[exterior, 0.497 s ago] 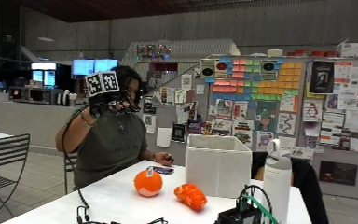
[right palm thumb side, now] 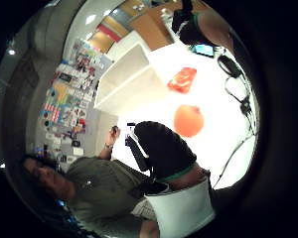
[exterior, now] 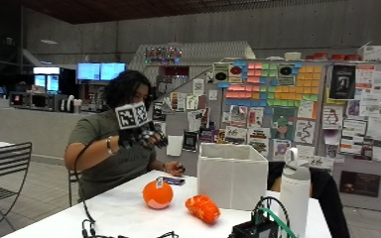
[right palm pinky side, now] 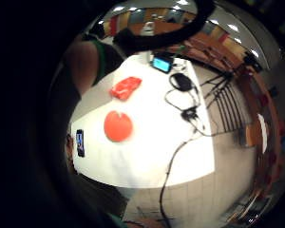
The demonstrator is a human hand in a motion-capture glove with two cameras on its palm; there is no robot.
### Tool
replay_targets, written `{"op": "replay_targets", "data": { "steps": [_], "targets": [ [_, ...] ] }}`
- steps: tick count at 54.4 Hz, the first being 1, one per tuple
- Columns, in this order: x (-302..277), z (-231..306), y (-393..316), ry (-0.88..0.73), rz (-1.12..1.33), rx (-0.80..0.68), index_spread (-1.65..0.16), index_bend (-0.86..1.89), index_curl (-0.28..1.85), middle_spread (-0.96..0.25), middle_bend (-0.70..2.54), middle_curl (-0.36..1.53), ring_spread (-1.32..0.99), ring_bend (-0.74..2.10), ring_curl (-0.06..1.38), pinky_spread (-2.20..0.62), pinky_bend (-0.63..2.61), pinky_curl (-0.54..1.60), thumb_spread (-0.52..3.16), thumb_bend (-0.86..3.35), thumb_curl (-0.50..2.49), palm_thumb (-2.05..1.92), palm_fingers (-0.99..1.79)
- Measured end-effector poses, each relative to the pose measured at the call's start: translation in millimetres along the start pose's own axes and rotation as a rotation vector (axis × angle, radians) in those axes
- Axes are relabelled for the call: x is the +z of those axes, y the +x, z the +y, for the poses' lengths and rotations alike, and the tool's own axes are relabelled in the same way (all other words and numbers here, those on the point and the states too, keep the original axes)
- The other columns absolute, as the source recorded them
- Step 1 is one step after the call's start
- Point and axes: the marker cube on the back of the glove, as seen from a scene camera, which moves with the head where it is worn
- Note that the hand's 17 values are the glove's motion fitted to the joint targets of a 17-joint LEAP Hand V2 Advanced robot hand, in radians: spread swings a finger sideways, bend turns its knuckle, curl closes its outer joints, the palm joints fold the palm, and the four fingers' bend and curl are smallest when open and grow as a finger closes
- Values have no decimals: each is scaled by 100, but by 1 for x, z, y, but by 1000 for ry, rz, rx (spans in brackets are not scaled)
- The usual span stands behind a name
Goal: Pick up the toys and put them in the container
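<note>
A: Item one, outside view. What stands where?

B: A round orange ball toy [exterior: 158, 194] and a ridged orange-red soft toy [exterior: 203, 208] both lie on the white table [exterior: 118, 213], just beside the white square fabric container [exterior: 232, 174]. The black-gloved right hand [exterior: 142, 136] hangs raised above the table, well apart from both toys. It holds nothing; whether its fingers are spread or curled cannot be told here. The bare other hand [exterior: 173, 169] rests on the table near a small dark phone [exterior: 173, 181].

A: Progress, then?

B: By my reading, nothing done: both toys out, neither touched. Two pick-ups and two drops remain.

A: Little-finger-side palm view?

B: Table seen from above; ball toy [right palm pinky side: 118, 126] and ridged toy [right palm pinky side: 126, 88] lie apart on it, phone [right palm pinky side: 80, 142] near the edge, a black cable [right palm pinky side: 180, 147] trailing off. The container does not show.

A: Thumb-side palm view?

B: Container [right palm thumb side: 124, 79] open at the top, ridged toy [right palm thumb side: 182, 80] beside it, ball toy [right palm thumb side: 188, 120] nearer the person. A gloved digit crosses the view, extended over the table; the remaining fingers are out of sight. Only part of the container's inside shows, and no toy appears there
</note>
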Motion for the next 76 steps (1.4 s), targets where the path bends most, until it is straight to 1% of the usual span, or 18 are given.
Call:
{"op": "replay_targets", "data": {
  "steps": [13,17,19,23,26,33,39,43,48,52,56,60,63,69,73,74,75,76],
  "targets": [
    [188,-2,-6,-219,251,91,-42,25,27,-20,21,20,-27,38,15,-4,62,27,125,-1,19,0,49],
    [214,5,-1,-156,202,142,-43,22,29,-20,18,21,-23,28,14,-1,74,31,120,-1,22,1,36],
    [217,7,3,-98,180,151,-43,21,29,-20,20,21,-22,29,14,-1,75,31,121,0,23,4,43],
    [220,9,5,46,189,149,-43,12,24,-24,31,25,-31,61,20,-17,71,28,129,12,30,26,93],
    [217,11,1,136,214,138,-42,15,24,-28,36,27,-37,75,24,-25,79,31,121,18,37,42,116],
    [178,1,-18,240,247,103,-43,19,28,-38,62,39,-45,103,40,-34,105,45,109,21,47,53,127],
    [76,-35,-66,457,94,83,-45,28,33,-42,80,49,-48,116,47,-39,112,51,102,22,53,57,119],
    [7,-59,-129,585,-83,-54,-47,34,37,-44,90,55,-49,122,52,-40,115,54,98,21,57,57,113],
    [-65,-109,-198,637,-259,-196,-49,43,43,-45,97,61,-49,125,55,-41,118,57,94,19,62,56,107],
    [-87,-159,-230,636,-251,-237,-49,48,48,-44,100,66,-49,127,58,-42,119,58,90,18,66,56,102],
    [-88,-206,-257,560,-280,-160,-50,53,54,-44,102,70,-49,128,60,-42,121,60,88,17,69,56,97],
    [-68,-236,-288,473,-160,-216,-50,56,59,-44,104,73,-49,129,62,-42,125,62,86,16,72,55,94],
    [-58,-251,-310,407,-213,-204,-50,57,62,-44,105,76,-49,131,64,-42,128,63,85,15,75,54,91],
    [-22,-282,-294,275,-14,-229,-51,59,69,-44,104,80,-49,133,67,-42,129,64,83,14,79,54,83],
    [-12,-284,-304,107,-199,-190,-48,49,71,-42,91,78,-46,132,67,-41,128,63,85,11,80,51,55],
    [-11,-284,-305,91,-240,-186,-46,40,68,-40,83,74,-44,129,66,-37,122,60,97,9,76,44,32],
    [-11,-283,-304,90,-262,-187,-45,40,71,-39,82,75,-43,131,67,-36,123,62,100,8,75,43,31],
    [-11,-283,-301,101,-263,-192,-45,42,70,-35,70,71,-41,112,62,-28,120,61,106,-4,68,24,-4]
  ]
}}
